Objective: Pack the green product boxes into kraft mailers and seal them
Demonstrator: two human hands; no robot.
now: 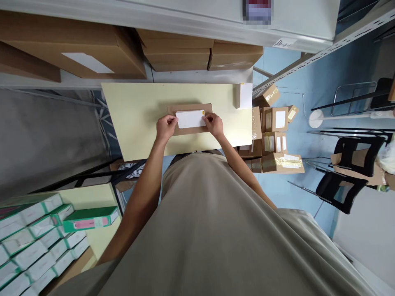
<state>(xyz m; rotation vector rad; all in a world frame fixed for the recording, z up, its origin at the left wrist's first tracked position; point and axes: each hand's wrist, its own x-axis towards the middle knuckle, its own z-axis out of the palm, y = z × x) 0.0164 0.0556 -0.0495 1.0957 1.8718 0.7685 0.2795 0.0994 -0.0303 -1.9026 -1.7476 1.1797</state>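
A flat white rectangular piece [190, 119], perhaps a card or thin box, has a small yellow mark at its upper right corner. It lies over a brown cardboard piece [191, 131], whose edges show above and below it. My left hand [166, 128] pinches the white piece at its left end, thumb and fingers together. At the right end, my right hand [214, 125] pinches it the same way. Both sit at the middle of the pale yellow table [142, 119]. How thick the white piece is, I cannot tell.
A white box [244, 95] stands at the table's far right corner. Large cartons [179, 57] fill the shelf behind. Taped cartons [274, 142] are stacked on the floor to the right. Lower left, green-and-white boxes [40, 246] are piled on another table. Black chairs [342, 191] stand far right.
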